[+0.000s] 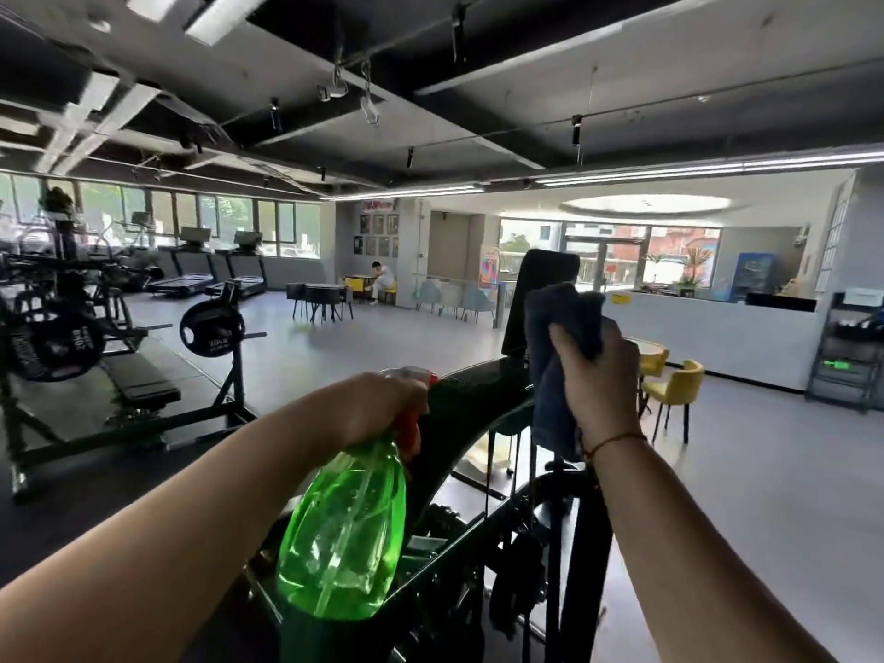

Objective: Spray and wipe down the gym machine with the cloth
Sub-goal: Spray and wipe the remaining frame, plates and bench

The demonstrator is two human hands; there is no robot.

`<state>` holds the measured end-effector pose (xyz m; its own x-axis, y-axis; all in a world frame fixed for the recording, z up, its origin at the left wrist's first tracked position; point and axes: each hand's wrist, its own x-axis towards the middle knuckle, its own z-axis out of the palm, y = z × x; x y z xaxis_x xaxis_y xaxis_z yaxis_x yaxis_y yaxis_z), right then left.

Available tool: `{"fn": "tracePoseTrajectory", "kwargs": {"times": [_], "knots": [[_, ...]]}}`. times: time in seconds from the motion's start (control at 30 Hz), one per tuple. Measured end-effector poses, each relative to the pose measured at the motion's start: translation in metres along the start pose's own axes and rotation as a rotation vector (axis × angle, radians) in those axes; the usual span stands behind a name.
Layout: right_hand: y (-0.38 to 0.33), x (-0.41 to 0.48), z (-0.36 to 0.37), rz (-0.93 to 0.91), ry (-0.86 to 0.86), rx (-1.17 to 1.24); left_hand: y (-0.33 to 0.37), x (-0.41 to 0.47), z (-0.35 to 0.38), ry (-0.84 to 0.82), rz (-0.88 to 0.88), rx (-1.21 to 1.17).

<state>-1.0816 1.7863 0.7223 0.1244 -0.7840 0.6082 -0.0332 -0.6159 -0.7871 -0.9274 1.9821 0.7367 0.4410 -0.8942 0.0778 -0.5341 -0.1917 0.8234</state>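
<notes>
Yellow chairs and white counter stand behind the black machine.

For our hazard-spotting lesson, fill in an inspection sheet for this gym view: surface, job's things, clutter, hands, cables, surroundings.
Surface: black gym machine, glossy curved frame.
Job's things: green spray bottle; dark grey cloth, held up at the machine's upright pad.
Clutter: nothing seen.
Hands: left hand grips the bottle's neck; right hand grips the cloth.
Cables: nothing seen.
Surroundings: weight plate, treadmills, yellow chairs, seated person far off.

Head-worn wide-angle view looks forward across the gym, hands close below.
</notes>
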Motion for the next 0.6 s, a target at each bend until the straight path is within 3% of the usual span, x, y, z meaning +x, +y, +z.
{"fn": "tracePoseTrajectory", "kwargs": {"times": [0.17, 0.27, 0.4, 0.5, 0.6], "knots": [[0.000, 0.038, 0.050, -0.294, -0.401, -0.695, 0.002, -0.003, 0.004, -0.014, 0.001, -0.036], [-0.018, 0.040, 0.069, -0.319, -0.554, -0.901, 0.006, -0.008, 0.007, 0.008, 0.010, -0.076], [-0.032, 0.034, 0.072, -0.458, -0.673, -0.938, 0.007, -0.010, 0.012, 0.063, 0.041, -0.022], [-0.030, 0.024, 0.068, -0.597, -0.709, -0.849, 0.005, -0.011, 0.013, 0.045, 0.014, -0.134], [-0.027, 0.034, 0.065, -0.541, -0.781, -0.727, 0.008, -0.011, 0.014, 0.043, 0.005, -0.127]]}}
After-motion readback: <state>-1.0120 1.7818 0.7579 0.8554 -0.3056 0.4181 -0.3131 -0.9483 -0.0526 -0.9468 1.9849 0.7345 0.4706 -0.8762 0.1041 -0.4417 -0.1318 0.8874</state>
